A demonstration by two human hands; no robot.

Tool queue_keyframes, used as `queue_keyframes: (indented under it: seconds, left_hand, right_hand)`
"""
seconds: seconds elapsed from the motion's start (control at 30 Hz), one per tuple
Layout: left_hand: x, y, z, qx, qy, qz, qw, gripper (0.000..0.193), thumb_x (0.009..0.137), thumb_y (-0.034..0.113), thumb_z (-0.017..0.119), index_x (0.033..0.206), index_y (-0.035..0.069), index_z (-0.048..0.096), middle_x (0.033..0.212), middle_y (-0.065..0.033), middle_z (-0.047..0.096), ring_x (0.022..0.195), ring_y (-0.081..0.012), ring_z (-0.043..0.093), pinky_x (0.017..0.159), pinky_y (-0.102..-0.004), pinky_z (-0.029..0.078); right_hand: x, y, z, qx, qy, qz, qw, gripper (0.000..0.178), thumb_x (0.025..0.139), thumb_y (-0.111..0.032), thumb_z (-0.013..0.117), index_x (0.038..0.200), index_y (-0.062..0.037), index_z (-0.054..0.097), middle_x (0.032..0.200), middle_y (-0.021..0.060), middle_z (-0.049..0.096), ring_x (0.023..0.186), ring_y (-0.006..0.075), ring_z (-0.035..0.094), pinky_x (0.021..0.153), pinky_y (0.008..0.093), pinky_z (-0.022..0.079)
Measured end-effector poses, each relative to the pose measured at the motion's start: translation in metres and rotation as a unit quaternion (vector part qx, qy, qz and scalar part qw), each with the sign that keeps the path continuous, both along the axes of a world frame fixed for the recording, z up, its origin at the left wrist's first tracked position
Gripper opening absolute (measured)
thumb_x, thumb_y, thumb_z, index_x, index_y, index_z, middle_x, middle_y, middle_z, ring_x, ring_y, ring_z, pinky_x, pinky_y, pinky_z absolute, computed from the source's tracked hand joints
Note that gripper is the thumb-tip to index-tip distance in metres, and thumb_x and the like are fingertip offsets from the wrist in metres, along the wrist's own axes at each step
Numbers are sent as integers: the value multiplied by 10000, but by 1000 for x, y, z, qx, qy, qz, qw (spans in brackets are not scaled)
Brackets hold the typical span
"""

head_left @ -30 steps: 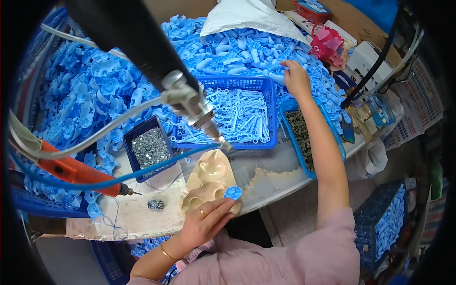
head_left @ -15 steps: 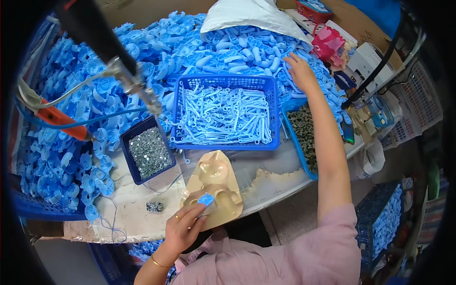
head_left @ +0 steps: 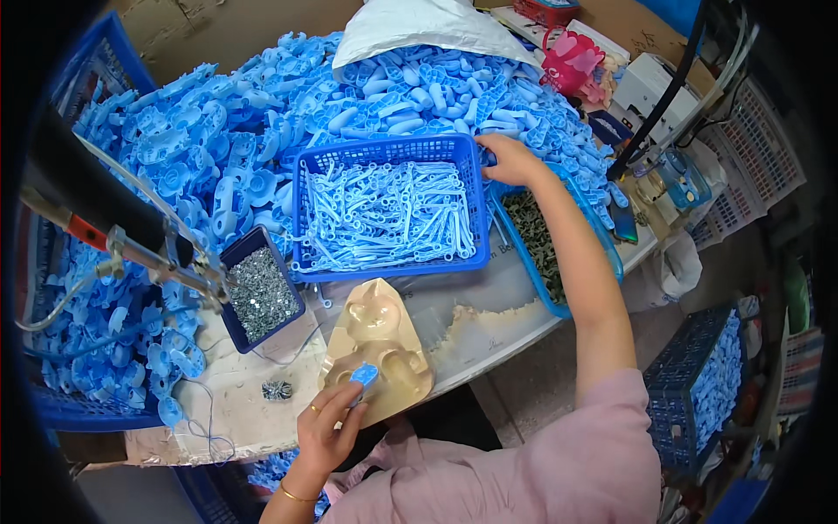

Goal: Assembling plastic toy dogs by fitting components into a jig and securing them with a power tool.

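Observation:
My left hand (head_left: 327, 430) pinches a small blue plastic piece (head_left: 365, 375) between its fingertips, above the lower part of a tan moulded holder (head_left: 375, 301) with rounded hollows. My right hand (head_left: 513, 161) is at the far right corner of a blue basket (head_left: 393, 265) full of light-blue rods with ringed ends (head_left: 384, 210). Its fingers curl by the basket's rim; whatever lies between them cannot be made out. Just right of that basket, under my right forearm, is a light-blue tray (head_left: 563, 308) of small dark parts (head_left: 534, 236).
A heap of blue plastic shells (head_left: 201, 131) covers the back and left. Curved blue pieces (head_left: 410, 96) spill from a white sack (head_left: 428, 31). A dark bin of small metal parts (head_left: 262, 293) stands left of the holder. A tool on a dark arm (head_left: 113, 201) hangs at left.
My right hand has come back from the blue pieces on the right to the basket's corner. My left hand stays at the holder with its blue piece. The view has shifted slightly.

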State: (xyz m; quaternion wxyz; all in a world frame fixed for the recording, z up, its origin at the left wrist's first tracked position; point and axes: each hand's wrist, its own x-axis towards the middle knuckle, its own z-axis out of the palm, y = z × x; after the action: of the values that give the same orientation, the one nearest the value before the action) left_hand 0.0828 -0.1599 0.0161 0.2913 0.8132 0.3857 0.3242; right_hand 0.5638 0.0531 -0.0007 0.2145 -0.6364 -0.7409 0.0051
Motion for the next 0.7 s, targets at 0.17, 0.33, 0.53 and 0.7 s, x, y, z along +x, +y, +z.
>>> queue_keyframes:
  seconds: [0.17, 0.33, 0.53, 0.7]
  left_hand:
    - [6, -1, 1, 3, 12, -7, 1000, 325, 824, -47, 741, 1140, 13, 695, 1047, -173, 708, 836, -246, 709, 677, -304, 572]
    - [4, 1, 8, 13, -1, -2, 1000, 364, 798, -44, 756, 1150, 26, 697, 1034, -163, 713, 849, -273, 719, 700, -329, 584]
    - [7, 7, 7, 55, 3, -16, 998, 396, 777, -28, 778, 1160, 35, 696, 1056, -164, 716, 841, -294, 723, 695, -337, 586]
    - [0, 11, 9, 48, 13, 5, 999, 384, 779, -17, 780, 1149, 38, 699, 1059, -154, 721, 873, -297, 723, 717, -351, 589]
  right_hand:
    - [4, 9, 4, -63, 64, -74, 993, 392, 807, -156, 750, 1182, -60, 689, 1107, 153, 713, 889, 312, 698, 808, 388, 554]
    - [1, 25, 25, 91, 110, -109, 984, 321, 816, -120, 707, 1136, -89, 708, 1036, 125, 721, 819, 255, 698, 747, 391, 556]
    - [-50, 108, 39, 72, 112, -8, 991, 354, 835, -88, 667, 1187, -103, 687, 1160, 162, 679, 924, 305, 693, 795, 407, 557]
    - [-93, 153, 31, 76, -82, -82, 990, 333, 866, -26, 591, 1189, -105, 614, 1108, 221, 672, 1049, 424, 639, 895, 505, 515]
